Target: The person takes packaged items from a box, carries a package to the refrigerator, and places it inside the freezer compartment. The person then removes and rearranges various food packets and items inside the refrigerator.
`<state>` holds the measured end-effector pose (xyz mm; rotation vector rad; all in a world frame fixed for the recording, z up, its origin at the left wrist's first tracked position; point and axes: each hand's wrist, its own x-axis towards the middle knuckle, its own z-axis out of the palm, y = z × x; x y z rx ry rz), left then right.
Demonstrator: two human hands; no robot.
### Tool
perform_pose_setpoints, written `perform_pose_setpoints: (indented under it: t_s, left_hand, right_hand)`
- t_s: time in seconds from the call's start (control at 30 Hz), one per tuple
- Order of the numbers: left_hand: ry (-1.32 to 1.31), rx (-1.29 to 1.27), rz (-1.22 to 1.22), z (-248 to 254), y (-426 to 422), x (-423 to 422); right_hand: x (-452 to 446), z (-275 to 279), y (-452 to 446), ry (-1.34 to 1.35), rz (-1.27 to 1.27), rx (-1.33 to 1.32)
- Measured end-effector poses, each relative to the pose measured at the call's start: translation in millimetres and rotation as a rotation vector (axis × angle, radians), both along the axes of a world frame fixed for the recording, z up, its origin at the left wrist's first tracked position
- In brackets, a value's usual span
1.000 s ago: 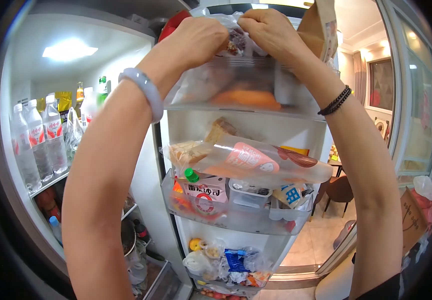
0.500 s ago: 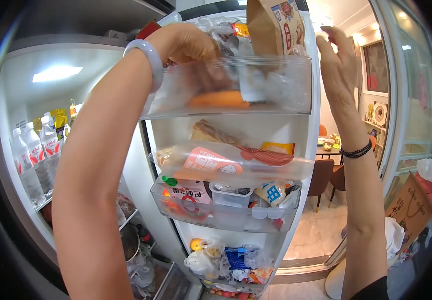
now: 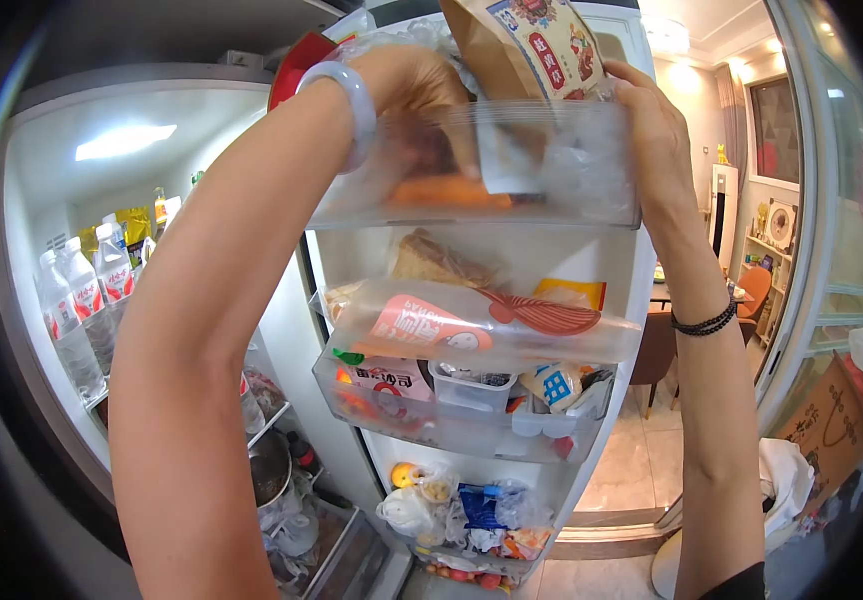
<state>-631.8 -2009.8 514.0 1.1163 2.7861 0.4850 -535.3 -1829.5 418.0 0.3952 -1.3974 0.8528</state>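
My left hand [image 3: 432,100] reaches down into the top door bin [image 3: 392,210] of an open fridge, its fingers blurred behind the frosted plastic; what they touch is hidden. Beside it a brown paper bag [image 3: 517,50] with a printed label leans in the bin, and clear plastic bags [image 3: 407,40] lie behind the wrist. My right hand [image 3: 652,125] is at the bin's right end, its fingertips at the edge of the paper bag and the fridge door. Its fingers are partly hidden. An orange item [image 3: 452,192] shows through the bin wall.
Lower door shelves hold a long printed bread bag [image 3: 472,320], a white-and-pink packet [image 3: 392,380], a plastic tub [image 3: 472,388] and bagged food [image 3: 492,508]. Water bottles [image 3: 82,280] stand inside the fridge at left. At right are a doorway, chairs [image 3: 652,350] and a cardboard box [image 3: 827,430].
Both hands were together over a plastic bag at the top. My left hand has gone down into the bin; my right hand moved away right, then came back to the door's edge.
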Motion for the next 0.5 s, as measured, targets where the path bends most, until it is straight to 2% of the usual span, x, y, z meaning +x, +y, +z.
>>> perform_pose_setpoints:
  t_s: [0.4,0.47,0.5]
  left_hand:
    - [0.297,0.073,-0.252,-0.9,0.6,-10.0]
    - [0.316,0.204,-0.532,-2.8,-1.5,-16.2]
    - [0.311,0.205,-0.528,-4.5,-0.5,-17.0]
  right_hand:
    - [2.7,1.1,-0.9,-0.003,-0.097,-0.004]
    - [3.2,1.2,-0.8,0.007,-0.13,0.003]
    - [2.3,1.9,-0.2,0.029,-0.147,0.0]
